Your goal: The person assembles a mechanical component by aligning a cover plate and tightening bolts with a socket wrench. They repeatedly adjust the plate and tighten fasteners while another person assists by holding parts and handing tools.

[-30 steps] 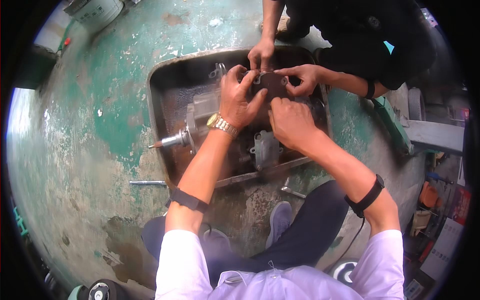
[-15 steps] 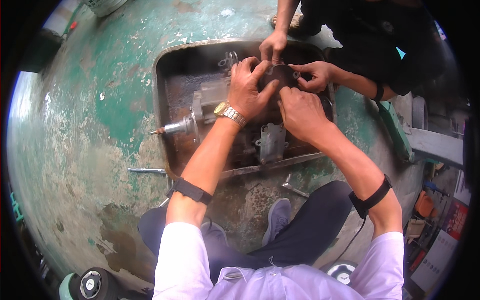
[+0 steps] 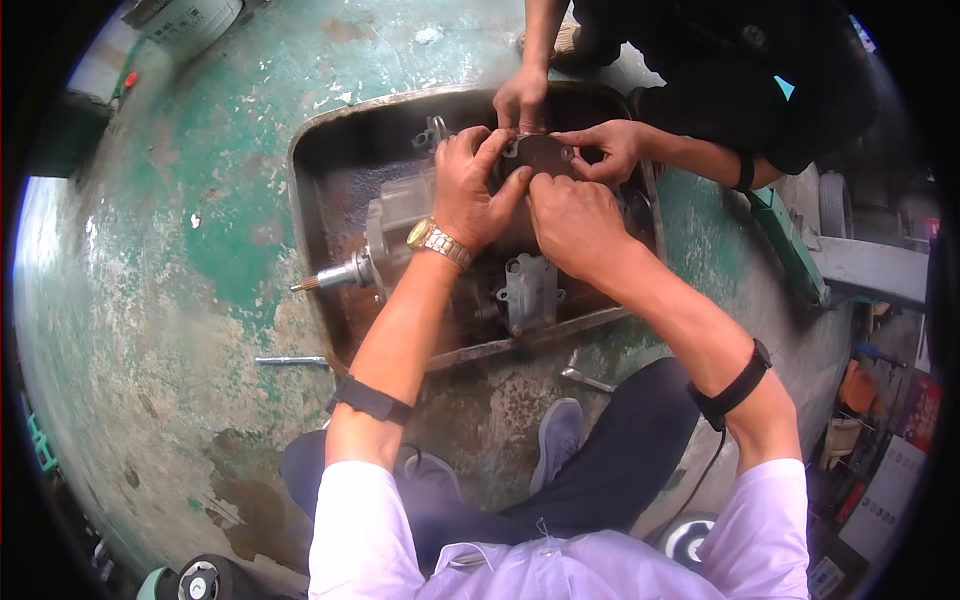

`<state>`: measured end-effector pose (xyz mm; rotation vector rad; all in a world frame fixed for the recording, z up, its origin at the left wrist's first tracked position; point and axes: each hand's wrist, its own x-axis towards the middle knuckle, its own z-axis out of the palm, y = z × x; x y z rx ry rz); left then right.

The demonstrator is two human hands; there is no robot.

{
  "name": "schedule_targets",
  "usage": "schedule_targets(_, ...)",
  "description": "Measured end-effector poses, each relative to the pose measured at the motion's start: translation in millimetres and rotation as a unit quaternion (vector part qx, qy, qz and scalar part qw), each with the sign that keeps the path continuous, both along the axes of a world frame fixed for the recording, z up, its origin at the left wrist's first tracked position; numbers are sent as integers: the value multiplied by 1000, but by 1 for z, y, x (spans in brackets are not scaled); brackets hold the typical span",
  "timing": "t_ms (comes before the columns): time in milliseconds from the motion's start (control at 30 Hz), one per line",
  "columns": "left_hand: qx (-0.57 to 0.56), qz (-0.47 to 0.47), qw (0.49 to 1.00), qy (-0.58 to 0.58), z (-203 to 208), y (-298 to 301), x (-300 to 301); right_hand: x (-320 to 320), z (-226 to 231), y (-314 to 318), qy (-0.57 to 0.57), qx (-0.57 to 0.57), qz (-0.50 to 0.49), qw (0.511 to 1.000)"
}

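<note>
At upper centre, the dark plate (image 3: 541, 156) is still touched by the left hand (image 3: 474, 197) and curled right hand (image 3: 580, 222), grips impossible to tell, so handling seems little advanced.

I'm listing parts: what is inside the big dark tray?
The tray shows a grey housing with a shaft, and a lugged grey cover. Whatever lies beneath the left hand, right hand and dark piece is hidden.

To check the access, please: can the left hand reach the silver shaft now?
Probably yes: nothing covers the silver shaft, though the left hand would first need to leave the dark part.
</note>
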<state>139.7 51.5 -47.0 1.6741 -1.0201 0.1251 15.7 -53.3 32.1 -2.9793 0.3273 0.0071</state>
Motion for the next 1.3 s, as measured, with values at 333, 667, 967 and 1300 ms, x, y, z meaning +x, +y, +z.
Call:
schedule_targets(333, 2, 56, 996, 73, -5, -1, -3, 2, 4, 10, -8, 13, -86, 996)
schedule_targets(667, -1, 35, 997, 69, 1, 2, -1, 3, 12, 1, 32, 42, -72, 996)
schedule_targets(967, -55, 49, 996, 56, -12, -2, 1, 4, 34, -45, -122, 263, -67, 955)
schedule_targets(1300, -76, 76, 994, 35, -13, -6, 1, -11, 31, -20, -171, 148, -5, 974)
